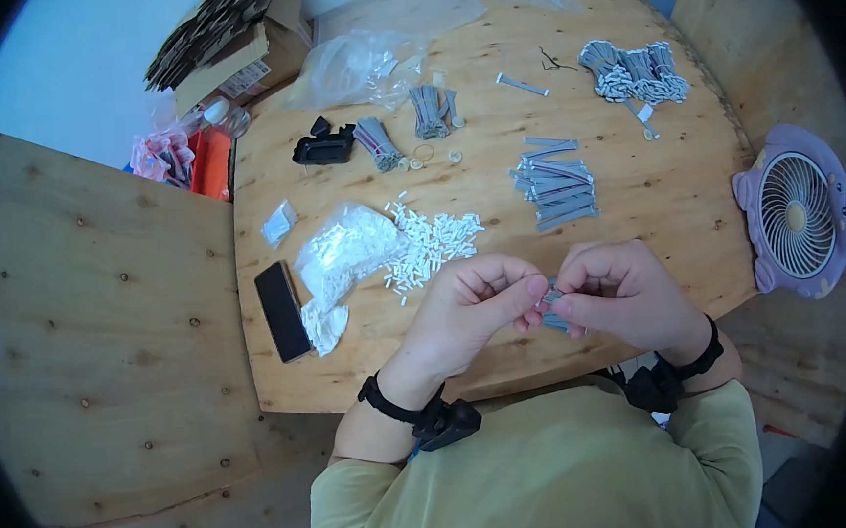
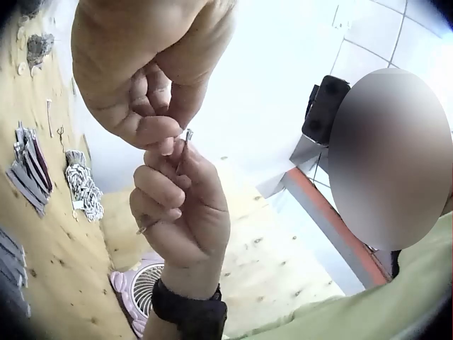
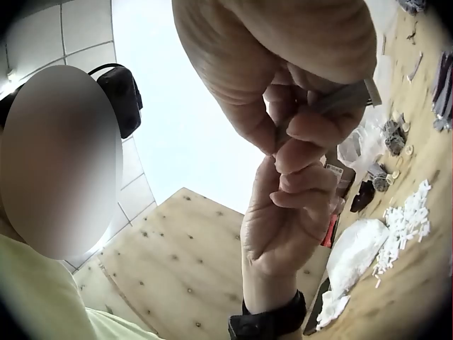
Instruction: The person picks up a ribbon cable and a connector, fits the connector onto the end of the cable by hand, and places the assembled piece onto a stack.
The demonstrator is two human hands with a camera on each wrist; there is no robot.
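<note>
Both hands meet over the table's front edge. The right hand (image 1: 631, 294) pinches a short flat grey cable (image 1: 551, 297) between thumb and fingers; in the right wrist view the cable (image 3: 347, 99) runs across its curled fingers. The left hand (image 1: 471, 315) has its thumb and index finger pressed together at the cable's end, and a small pale bit shows there, its shape unclear. Seen from the left wrist, the left hand (image 2: 148, 71) is above the right hand (image 2: 184, 205), fingertips touching. More grey cables (image 1: 557, 321) lie just under the hands, partly hidden.
A loose pile of grey cables (image 1: 560, 184) lies beyond the hands, with tied bundles (image 1: 633, 73) farther back. Small white pieces (image 1: 434, 247) spill beside a plastic bag (image 1: 348, 245). A phone (image 1: 282, 311) is at left, a purple fan (image 1: 797, 208) at right.
</note>
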